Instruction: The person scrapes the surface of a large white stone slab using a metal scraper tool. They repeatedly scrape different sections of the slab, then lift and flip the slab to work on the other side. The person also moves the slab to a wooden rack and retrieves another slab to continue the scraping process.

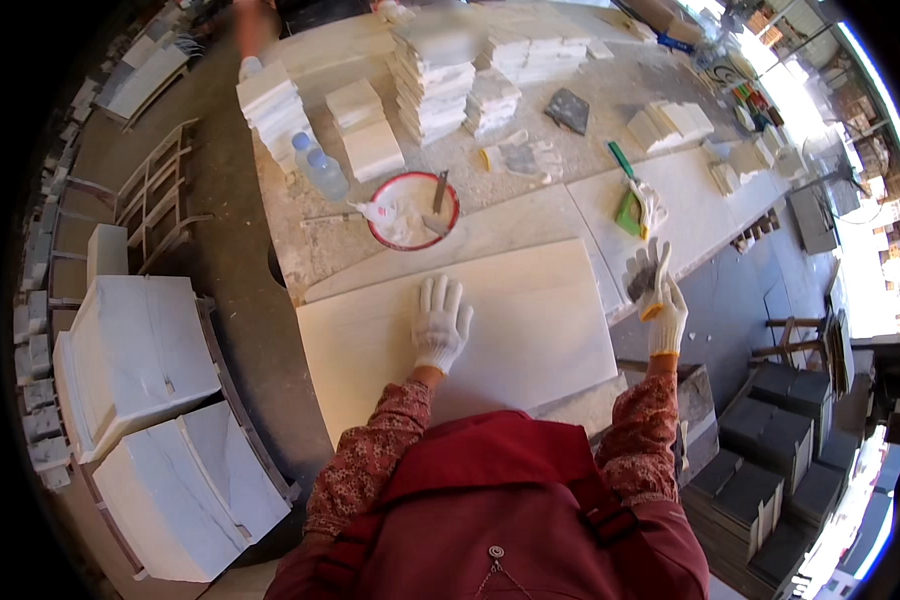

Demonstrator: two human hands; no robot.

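My left hand, in a white knit glove, lies flat with fingers stretched out on a large white stone slab in front of me. My right hand, also gloved, is raised just past the slab's right edge. Its fingers are closed on what looks like a spare work glove, grey with dirt on the palm and with an orange cuff. Beyond that hand, a green-handled tool and another white glove lie on a pale slab. Ahead of my left hand stands a red-rimmed basin with whitish material, a small white bottle and metal blades.
Stacked white stone pieces stand at the back of the worktable, near two plastic bottles. A glove and a dark flat piece lie mid-table. Large white slabs lean at left; dark blocks are stacked at right.
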